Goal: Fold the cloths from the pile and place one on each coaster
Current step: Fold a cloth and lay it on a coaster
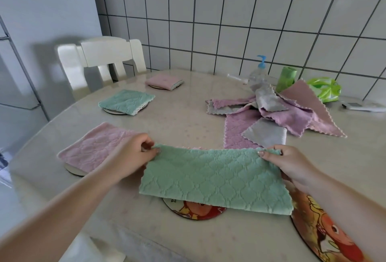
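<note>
1. Green cloth (217, 180): quilted diamond texture, folded to a strip, held over a cartoon-printed round coaster (194, 212); left hand (133, 155) and right hand (292, 165) pinch its far corners.
2. Table (183, 115): glossy beige, rounded; grey-grouted white tile wall (229, 21) behind.
3. Pile (277, 113): lilac, grey and pink cloths, scalloped edges.
4. No legible writing.

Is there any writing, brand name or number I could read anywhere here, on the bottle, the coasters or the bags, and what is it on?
None can be read.
Pump bottle: clear, no legible label.
Cartoon coaster under the green cloth: small marks near its rim, too blurred to read.
Second cartoon coaster: picture only.
Green bag and green roll: no text visible.
</note>
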`<state>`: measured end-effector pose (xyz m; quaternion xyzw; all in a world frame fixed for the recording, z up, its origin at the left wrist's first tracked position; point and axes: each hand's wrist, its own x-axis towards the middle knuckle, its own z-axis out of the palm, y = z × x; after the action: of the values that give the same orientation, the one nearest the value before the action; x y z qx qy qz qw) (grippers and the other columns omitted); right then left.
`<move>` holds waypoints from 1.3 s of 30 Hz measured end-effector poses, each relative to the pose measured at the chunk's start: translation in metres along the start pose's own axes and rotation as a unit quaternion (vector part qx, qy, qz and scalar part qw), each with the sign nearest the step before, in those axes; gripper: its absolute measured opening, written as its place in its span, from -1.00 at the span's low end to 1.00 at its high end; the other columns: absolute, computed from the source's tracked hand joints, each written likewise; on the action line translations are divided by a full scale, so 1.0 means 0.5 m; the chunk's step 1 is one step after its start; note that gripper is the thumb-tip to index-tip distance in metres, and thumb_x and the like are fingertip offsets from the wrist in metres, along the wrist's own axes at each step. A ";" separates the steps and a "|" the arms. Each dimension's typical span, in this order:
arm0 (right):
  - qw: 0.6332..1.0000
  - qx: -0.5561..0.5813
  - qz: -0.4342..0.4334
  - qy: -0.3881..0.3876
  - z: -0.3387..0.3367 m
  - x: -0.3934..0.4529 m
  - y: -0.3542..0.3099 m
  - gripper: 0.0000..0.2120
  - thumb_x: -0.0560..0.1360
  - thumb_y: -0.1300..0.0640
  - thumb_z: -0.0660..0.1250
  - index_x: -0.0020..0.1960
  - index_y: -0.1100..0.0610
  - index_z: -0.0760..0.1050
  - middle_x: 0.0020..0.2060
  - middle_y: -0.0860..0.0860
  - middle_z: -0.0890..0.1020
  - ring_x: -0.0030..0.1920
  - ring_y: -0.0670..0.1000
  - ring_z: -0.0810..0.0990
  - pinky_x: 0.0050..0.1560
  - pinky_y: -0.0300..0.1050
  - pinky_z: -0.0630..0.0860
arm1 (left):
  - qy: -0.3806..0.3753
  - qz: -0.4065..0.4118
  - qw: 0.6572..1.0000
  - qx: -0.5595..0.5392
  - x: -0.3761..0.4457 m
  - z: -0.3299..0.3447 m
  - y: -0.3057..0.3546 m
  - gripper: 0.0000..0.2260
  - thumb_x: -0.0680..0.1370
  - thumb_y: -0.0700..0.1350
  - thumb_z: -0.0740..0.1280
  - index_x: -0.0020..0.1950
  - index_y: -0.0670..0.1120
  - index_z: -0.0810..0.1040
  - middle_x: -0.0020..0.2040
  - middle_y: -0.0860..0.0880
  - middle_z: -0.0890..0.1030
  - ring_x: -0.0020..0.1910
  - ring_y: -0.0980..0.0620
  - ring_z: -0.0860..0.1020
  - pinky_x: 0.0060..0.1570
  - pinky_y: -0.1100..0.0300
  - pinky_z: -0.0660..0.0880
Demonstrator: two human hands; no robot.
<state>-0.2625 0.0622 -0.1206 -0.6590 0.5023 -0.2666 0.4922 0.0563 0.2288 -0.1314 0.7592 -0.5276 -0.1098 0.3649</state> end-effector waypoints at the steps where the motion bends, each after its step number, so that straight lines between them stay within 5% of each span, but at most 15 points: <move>1: 1.000 -0.012 -0.004 0.003 0.002 0.002 0.000 -0.89 0.42 0.08 0.43 -0.14 0.03 0.51 0.18 0.06 0.50 0.21 0.11 0.49 0.21 -0.01 0.42 | -0.002 -0.004 1.000 0.010 0.004 0.001 -0.001 -0.81 0.44 -0.06 0.43 -0.26 0.08 0.44 -0.21 0.04 0.57 -0.19 0.01 0.55 -0.16 0.12 0.45; 4: 0.998 -0.054 -0.006 0.017 0.004 0.011 0.006 -0.88 0.41 0.08 0.45 -0.16 0.03 0.51 0.23 0.05 0.48 0.27 0.10 0.43 0.19 -0.05 0.34 | -0.003 -0.013 0.999 0.037 0.014 0.007 -0.002 -0.82 0.44 -0.04 0.43 -0.25 0.07 0.44 -0.19 0.04 0.57 -0.17 0.03 0.53 -0.12 0.11 0.46; 9: 0.993 -0.113 -0.017 0.023 0.003 0.023 0.003 -0.72 0.44 0.09 0.41 0.11 0.15 0.51 0.31 0.16 0.45 0.25 0.13 0.44 0.06 -0.14 0.31 | -0.012 -0.042 0.997 0.061 0.031 0.011 0.000 -0.84 0.44 -0.03 0.43 -0.22 0.01 0.46 -0.24 0.04 0.55 -0.25 0.04 0.52 -0.26 0.17 0.41; 13: 0.991 -0.131 -0.026 0.024 0.007 0.028 0.003 -0.85 0.45 0.09 0.41 -0.02 0.09 0.52 0.16 0.16 0.54 0.04 0.09 0.49 -0.03 -0.12 0.35 | -0.046 -0.062 0.993 0.090 0.043 0.015 0.006 -0.84 0.46 -0.02 0.41 -0.21 0.02 0.44 -0.20 0.03 0.56 -0.26 0.05 0.52 -0.37 0.25 0.34; 16: 0.983 -0.173 -0.039 0.037 -0.002 0.023 -0.003 -0.87 0.46 0.09 0.38 -0.01 0.08 0.53 0.03 0.08 0.59 -0.02 0.04 0.54 -0.05 -0.10 0.41 | -0.070 -0.099 0.990 0.075 0.037 -0.010 0.034 -0.83 0.49 0.00 0.36 -0.02 -0.02 0.44 -0.11 0.04 0.58 -0.27 0.09 0.55 -0.30 0.21 0.46; 19: 0.939 -0.287 -0.163 0.092 -0.009 -0.007 -0.014 -0.81 0.49 0.08 0.31 0.10 0.03 0.50 0.05 -0.03 0.55 -0.06 -0.09 0.53 -0.04 -0.16 0.44 | 0.057 0.000 0.979 0.196 0.005 -0.034 0.078 -0.83 0.52 0.01 0.30 0.08 0.02 0.48 -0.06 0.09 0.57 -0.17 0.13 0.54 -0.16 0.16 0.53; 21: 0.914 -0.320 -0.241 0.065 0.026 -0.049 -0.032 -0.71 0.52 0.01 0.22 0.22 0.01 0.47 0.13 -0.12 0.47 0.11 -0.12 0.47 0.13 -0.18 0.39 | 0.094 0.108 0.970 0.196 -0.033 -0.017 0.126 -0.83 0.55 -0.01 0.25 0.10 0.03 0.54 0.00 0.12 0.58 -0.07 0.14 0.55 -0.06 0.24 0.51; 24: 0.876 -0.394 -0.273 -0.049 0.118 -0.096 -0.054 -0.49 0.54 -0.14 0.04 0.43 0.04 0.29 0.39 -0.05 0.34 0.41 -0.04 0.26 0.43 -0.09 0.15 | -0.009 0.182 0.967 0.178 -0.067 0.075 0.173 -0.74 0.60 -0.03 0.15 0.24 0.03 0.51 0.18 0.13 0.54 0.17 0.14 0.50 0.17 0.30 0.40; 27: 0.853 -0.460 -0.226 -0.104 0.185 -0.110 -0.060 -0.47 0.59 -0.05 0.02 0.52 0.07 0.05 0.52 -0.01 0.07 0.52 -0.02 -0.01 0.50 0.09 -0.11 | -0.080 0.157 0.969 0.171 -0.056 0.146 0.172 -0.66 0.59 -0.11 0.09 0.35 -0.02 0.41 0.34 0.04 0.44 0.36 0.05 0.37 0.36 0.17 0.28; 30: 0.848 -0.481 -0.191 -0.113 0.199 -0.108 -0.038 -0.42 0.59 -0.17 -0.12 0.53 0.03 -0.07 0.54 -0.03 -0.05 0.53 -0.06 -0.12 0.49 0.11 -0.19 | -0.112 0.128 0.967 0.188 -0.056 0.163 0.152 -0.61 0.63 -0.08 0.03 0.47 -0.01 0.24 0.49 0.04 0.24 0.49 0.10 0.15 0.47 0.16 0.06; 33: 0.840 -0.503 -0.173 -0.104 0.176 -0.109 -0.017 -0.08 0.25 -0.42 -0.40 0.53 -0.03 -0.17 0.54 -0.06 -0.14 0.52 -0.09 -0.20 0.48 0.07 -0.27 | -0.122 0.125 0.953 0.248 -0.075 0.152 0.137 -0.50 0.60 0.13 -0.12 0.53 0.02 0.04 0.55 0.09 0.02 0.52 0.15 -0.07 0.47 0.19 -0.19; 39: 0.829 -0.530 -0.158 -0.088 0.110 -0.115 0.016 0.05 0.10 -0.50 -0.57 0.51 -0.08 -0.29 0.52 -0.09 -0.25 0.50 -0.10 -0.29 0.48 0.07 -0.28 | -0.142 0.082 0.948 0.274 -0.087 0.107 0.094 -0.09 0.26 0.46 -0.45 0.53 0.07 -0.16 0.54 0.12 -0.14 0.50 0.17 -0.20 0.45 0.18 -0.26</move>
<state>-0.2395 0.1363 -0.1401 -0.9095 0.4105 0.0257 0.0604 -0.0254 0.2352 -0.1472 0.7606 -0.6441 -0.0374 0.0717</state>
